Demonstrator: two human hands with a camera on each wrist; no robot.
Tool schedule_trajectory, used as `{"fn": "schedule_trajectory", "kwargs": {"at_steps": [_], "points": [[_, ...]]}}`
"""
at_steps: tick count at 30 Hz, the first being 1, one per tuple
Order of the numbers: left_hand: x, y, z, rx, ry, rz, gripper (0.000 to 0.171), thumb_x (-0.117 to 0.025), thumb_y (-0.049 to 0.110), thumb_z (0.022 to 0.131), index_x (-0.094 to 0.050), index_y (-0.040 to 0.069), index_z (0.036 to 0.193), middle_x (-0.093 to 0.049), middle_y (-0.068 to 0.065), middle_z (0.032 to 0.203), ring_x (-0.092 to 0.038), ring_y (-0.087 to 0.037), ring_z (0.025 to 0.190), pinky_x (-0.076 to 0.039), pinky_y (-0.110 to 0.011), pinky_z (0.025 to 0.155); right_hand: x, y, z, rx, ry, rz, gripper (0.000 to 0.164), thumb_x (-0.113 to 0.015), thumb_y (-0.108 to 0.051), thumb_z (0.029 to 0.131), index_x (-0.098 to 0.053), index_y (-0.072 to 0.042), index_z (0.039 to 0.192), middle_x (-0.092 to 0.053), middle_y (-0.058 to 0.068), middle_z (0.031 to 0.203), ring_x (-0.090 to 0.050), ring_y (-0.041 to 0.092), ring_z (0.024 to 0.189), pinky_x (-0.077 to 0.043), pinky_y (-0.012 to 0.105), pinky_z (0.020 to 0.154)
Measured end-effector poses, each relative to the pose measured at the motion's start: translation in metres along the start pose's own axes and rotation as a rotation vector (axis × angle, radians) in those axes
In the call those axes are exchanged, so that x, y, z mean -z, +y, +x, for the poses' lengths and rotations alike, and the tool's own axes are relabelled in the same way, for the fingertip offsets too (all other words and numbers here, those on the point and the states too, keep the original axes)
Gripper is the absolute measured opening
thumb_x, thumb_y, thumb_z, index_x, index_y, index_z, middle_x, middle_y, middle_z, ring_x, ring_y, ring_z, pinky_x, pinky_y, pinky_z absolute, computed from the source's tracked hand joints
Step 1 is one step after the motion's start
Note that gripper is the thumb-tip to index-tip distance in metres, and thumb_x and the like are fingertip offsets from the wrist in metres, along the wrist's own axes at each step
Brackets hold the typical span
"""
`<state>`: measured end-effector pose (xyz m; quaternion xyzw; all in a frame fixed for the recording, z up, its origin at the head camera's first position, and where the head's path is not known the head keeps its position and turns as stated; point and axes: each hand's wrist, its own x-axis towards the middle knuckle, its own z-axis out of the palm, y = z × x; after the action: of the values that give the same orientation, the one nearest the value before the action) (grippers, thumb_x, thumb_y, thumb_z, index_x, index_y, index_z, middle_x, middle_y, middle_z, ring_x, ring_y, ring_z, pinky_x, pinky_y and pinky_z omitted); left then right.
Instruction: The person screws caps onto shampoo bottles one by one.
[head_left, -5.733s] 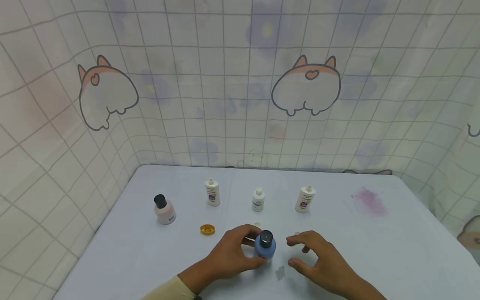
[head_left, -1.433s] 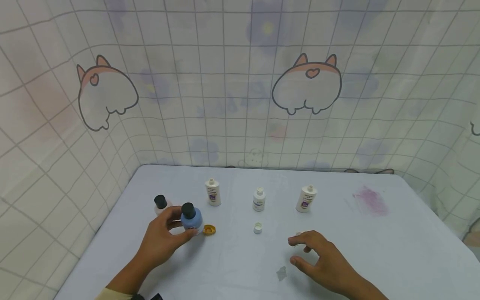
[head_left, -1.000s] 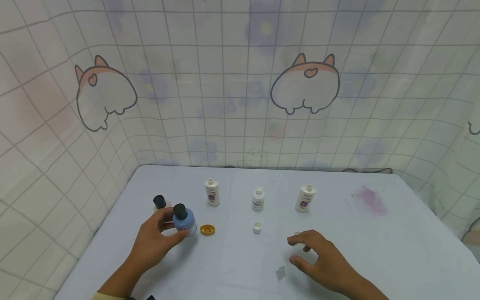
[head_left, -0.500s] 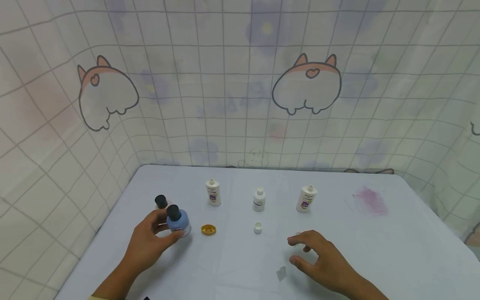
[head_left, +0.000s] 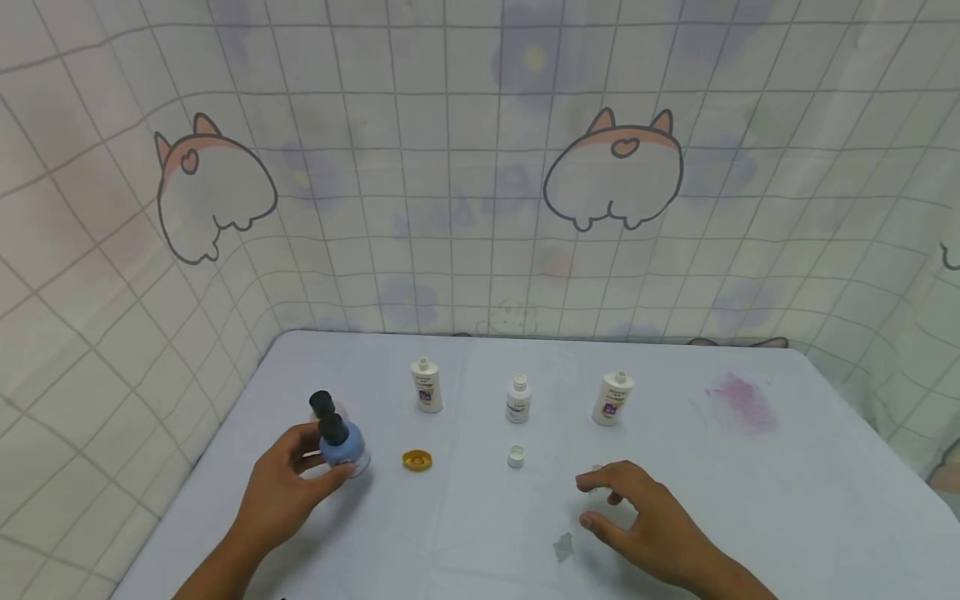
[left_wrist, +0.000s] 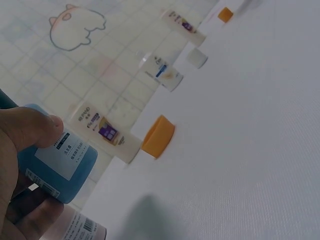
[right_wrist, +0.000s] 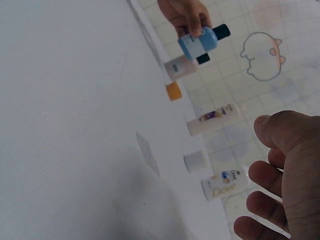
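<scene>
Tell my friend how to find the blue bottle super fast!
On the white table, look left for the person's left hand. It holds the dark-capped blue bottle, the only blue one among three white bottles and one pale pink bottle.
</scene>
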<state>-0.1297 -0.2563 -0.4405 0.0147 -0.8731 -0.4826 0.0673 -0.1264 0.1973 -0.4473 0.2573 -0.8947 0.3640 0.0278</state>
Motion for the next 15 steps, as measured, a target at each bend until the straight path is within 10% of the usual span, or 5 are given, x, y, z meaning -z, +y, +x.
{"fn": "schedule_trajectory", "kwargs": {"at_steps": [15], "points": [[0.004,-0.011,-0.001,0.022,0.007,-0.025,0.075,-0.08,0.045,0.069,-0.046,0.012,0.128,-0.054,-0.006,0.125,-0.061,-0.02,0.105,-0.053,-0.022,0.077,0.0,0.002,-0.001,0.019,-0.003,0.007,0.032,-0.066,-0.044,0.085,-0.054,-0.039,0.114,-0.056,-0.019,0.113,-0.056,0.009,0.09,-0.051,0.029,0.073]]}}
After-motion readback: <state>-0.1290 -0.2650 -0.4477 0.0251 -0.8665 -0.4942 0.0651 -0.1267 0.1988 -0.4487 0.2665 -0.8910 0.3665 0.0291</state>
